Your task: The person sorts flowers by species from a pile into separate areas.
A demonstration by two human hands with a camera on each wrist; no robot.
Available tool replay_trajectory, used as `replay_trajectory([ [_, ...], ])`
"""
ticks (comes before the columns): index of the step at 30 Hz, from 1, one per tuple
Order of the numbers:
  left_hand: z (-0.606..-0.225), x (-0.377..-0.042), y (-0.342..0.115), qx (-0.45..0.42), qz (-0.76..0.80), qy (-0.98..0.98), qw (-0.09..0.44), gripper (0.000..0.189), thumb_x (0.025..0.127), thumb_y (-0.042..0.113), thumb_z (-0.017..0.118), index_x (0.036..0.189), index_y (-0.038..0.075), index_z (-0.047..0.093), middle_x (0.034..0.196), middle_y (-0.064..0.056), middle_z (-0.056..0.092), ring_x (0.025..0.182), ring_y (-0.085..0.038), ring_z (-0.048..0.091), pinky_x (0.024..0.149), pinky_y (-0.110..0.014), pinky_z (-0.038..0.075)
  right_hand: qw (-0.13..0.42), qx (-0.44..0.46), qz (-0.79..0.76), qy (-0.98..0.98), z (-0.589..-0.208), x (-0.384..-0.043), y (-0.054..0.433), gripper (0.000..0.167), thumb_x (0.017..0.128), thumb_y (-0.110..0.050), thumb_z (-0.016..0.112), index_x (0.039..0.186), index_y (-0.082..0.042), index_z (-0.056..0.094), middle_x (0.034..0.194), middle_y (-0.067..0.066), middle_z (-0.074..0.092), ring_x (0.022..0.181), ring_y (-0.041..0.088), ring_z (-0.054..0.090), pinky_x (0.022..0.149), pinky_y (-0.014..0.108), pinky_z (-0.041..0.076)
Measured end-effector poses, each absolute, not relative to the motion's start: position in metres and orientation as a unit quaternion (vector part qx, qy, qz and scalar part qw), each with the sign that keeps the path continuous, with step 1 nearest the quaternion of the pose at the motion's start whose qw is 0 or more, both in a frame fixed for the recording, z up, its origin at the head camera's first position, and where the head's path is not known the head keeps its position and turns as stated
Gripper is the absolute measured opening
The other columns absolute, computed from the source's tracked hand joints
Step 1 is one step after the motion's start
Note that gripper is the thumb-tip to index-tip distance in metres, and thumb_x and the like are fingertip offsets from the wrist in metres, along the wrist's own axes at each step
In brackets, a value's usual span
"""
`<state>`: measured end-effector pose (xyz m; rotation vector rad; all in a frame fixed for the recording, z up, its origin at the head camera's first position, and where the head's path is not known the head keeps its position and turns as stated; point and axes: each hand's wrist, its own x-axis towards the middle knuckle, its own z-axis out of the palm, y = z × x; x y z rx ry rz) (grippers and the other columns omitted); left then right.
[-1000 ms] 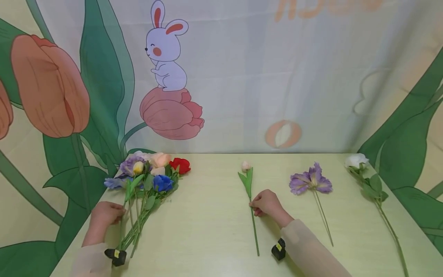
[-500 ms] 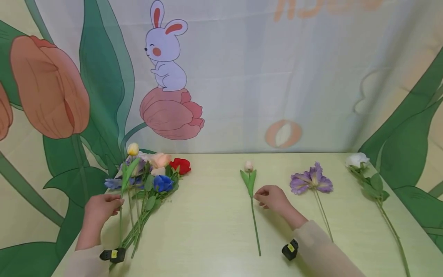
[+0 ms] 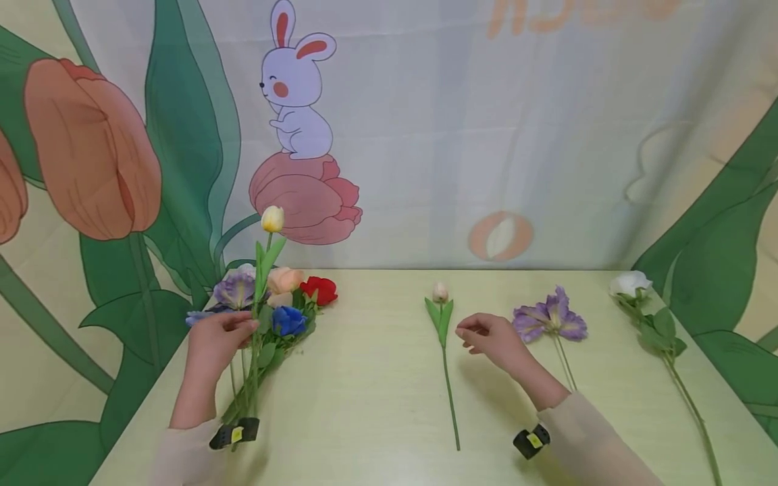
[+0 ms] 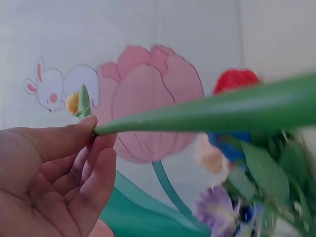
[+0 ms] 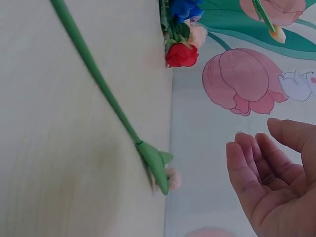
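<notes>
My left hand (image 3: 214, 345) pinches the green stem of a yellow tulip (image 3: 273, 219) between thumb and fingers. The tulip stands upright, raised above a pile of flowers. Seen from the left wrist, its stem (image 4: 207, 113) runs from my fingertips across to the right. A pale pink tulip (image 3: 440, 291) lies on the table, stem toward me. To its right hovers my right hand (image 3: 494, 339), fingers loosely bent and holding nothing. The right wrist view has the right hand (image 5: 271, 180) apart from the pink tulip (image 5: 155, 165).
Under the left hand, the pile includes a red rose (image 3: 319, 290), a blue flower (image 3: 288, 320) and a purple flower (image 3: 235, 289). Another purple flower (image 3: 553, 317) lies beyond the right hand, and a white rose (image 3: 632, 283) near the table's right edge. A printed curtain (image 3: 413, 135) hangs behind.
My left hand has lifted the yellow tulip up from the pile and moved it right. My right hand has let go of the pink tulip and drawn away up and right.
</notes>
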<state>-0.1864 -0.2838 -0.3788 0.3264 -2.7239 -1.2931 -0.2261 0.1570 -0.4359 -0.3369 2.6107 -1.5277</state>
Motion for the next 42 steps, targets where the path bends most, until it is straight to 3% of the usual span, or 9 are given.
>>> replay_trajectory([
  [3, -0.374, -0.191, -0.265, 0.110, -0.453, -0.883, 0.055, 0.038, 0.101, 0.015, 0.065, 0.132, -0.007, 0.064, 0.114, -0.027, 0.073, 0.079, -0.013, 0.071, 0.081, -0.034, 0.064, 0.041, -0.118, -0.511, 0.851, -0.432, -0.226, 0.152, 0.027, 0.101, -0.015, 0.063, 0.116, 0.007, 0.068, 0.102, 0.021, 0.074, 0.088, 0.029, 0.072, 0.076, 0.031, 0.063],
  [7, -0.370, -0.198, -0.239, 0.107, -0.488, -0.865, 0.050, 0.036, 0.099, 0.014, 0.067, 0.129, -0.006, 0.067, 0.115, -0.025, 0.074, 0.075, -0.005, 0.067, 0.078, -0.027, 0.063, 0.034, -0.119, -0.528, 0.840, -0.426, -0.228, 0.139, 0.027, 0.100, -0.013, 0.064, 0.116, 0.009, 0.068, 0.101, 0.020, 0.075, 0.087, 0.025, 0.072, 0.075, 0.027, 0.063],
  [11, -0.373, -0.207, -0.212, 0.083, -0.521, -0.848, 0.053, 0.032, 0.098, 0.013, 0.068, 0.124, -0.006, 0.071, 0.112, -0.023, 0.075, 0.072, -0.005, 0.067, 0.075, -0.022, 0.062, 0.032, -0.118, -0.549, 0.827, -0.421, -0.230, 0.123, 0.025, 0.100, -0.012, 0.063, 0.114, 0.008, 0.069, 0.104, 0.023, 0.074, 0.085, 0.015, 0.070, 0.076, 0.029, 0.063],
  [15, -0.378, -0.214, -0.184, 0.051, -0.554, -0.829, 0.057, 0.028, 0.097, 0.012, 0.070, 0.118, -0.007, 0.073, 0.108, -0.023, 0.077, 0.075, -0.007, 0.071, 0.076, -0.024, 0.063, 0.034, -0.123, -0.567, 0.814, -0.416, -0.233, 0.105, 0.026, 0.101, -0.013, 0.063, 0.115, 0.007, 0.069, 0.110, 0.027, 0.072, 0.085, 0.010, 0.069, 0.078, 0.030, 0.063],
  [23, -0.385, -0.220, -0.132, 0.009, -0.609, -0.793, 0.031, 0.022, 0.094, 0.008, 0.072, 0.111, -0.007, 0.075, 0.105, -0.025, 0.077, 0.079, -0.016, 0.075, 0.083, -0.037, 0.065, 0.037, -0.132, -0.586, 0.799, -0.403, -0.234, 0.077, 0.027, 0.100, -0.014, 0.065, 0.117, 0.005, 0.071, 0.111, 0.024, 0.073, 0.088, 0.016, 0.071, 0.081, 0.032, 0.064],
  [31, -0.385, -0.222, -0.103, -0.009, -0.633, -0.774, 0.014, 0.022, 0.094, 0.010, 0.073, 0.110, -0.005, 0.076, 0.106, -0.024, 0.077, 0.077, -0.015, 0.074, 0.081, -0.038, 0.065, 0.028, -0.134, -0.593, 0.793, -0.395, -0.237, 0.066, 0.028, 0.101, -0.017, 0.064, 0.119, 0.004, 0.071, 0.114, 0.023, 0.073, 0.091, 0.013, 0.071, 0.083, 0.033, 0.064],
  [42, -0.390, -0.222, -0.097, -0.004, -0.644, -0.765, -0.003, 0.021, 0.094, 0.009, 0.072, 0.110, -0.005, 0.077, 0.107, -0.024, 0.077, 0.076, -0.013, 0.072, 0.082, -0.036, 0.065, 0.027, -0.119, -0.611, 0.782, -0.393, -0.236, 0.065, 0.029, 0.101, -0.015, 0.064, 0.119, 0.007, 0.070, 0.114, 0.025, 0.073, 0.089, 0.013, 0.071, 0.084, 0.034, 0.064],
])
